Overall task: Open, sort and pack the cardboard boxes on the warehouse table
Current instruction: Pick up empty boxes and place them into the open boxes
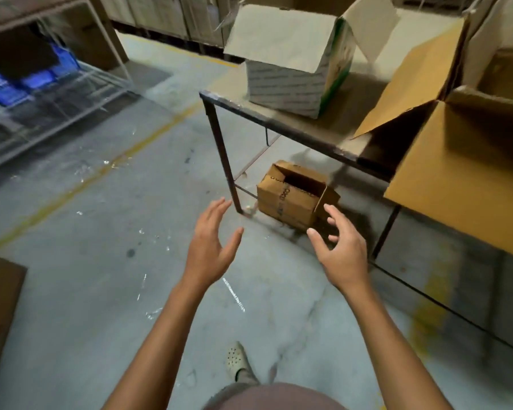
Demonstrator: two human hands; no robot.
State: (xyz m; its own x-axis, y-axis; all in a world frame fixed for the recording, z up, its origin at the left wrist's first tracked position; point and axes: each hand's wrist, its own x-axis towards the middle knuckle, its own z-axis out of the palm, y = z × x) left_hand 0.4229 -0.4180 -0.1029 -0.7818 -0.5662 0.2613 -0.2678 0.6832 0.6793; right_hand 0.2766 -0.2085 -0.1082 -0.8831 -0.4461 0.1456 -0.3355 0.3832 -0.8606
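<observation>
Both hands empty, spread: left hand (209,250), right hand (342,253). Apparently reaching small floor box (293,199) under worktop (279,125). Advise gripping opposite sides, keeping level.

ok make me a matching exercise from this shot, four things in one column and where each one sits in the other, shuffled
Things:
1. small brown box
2. white printed box
3. blue crates
4. pale shoe

Places:
A. on the wire rack at the far left
B. on the floor under the table, top open
C. on the floor at the bottom edge, in front of the person
D. on the table top near its left corner, flaps up

Pairs: 1-B, 2-D, 3-A, 4-C
</observation>
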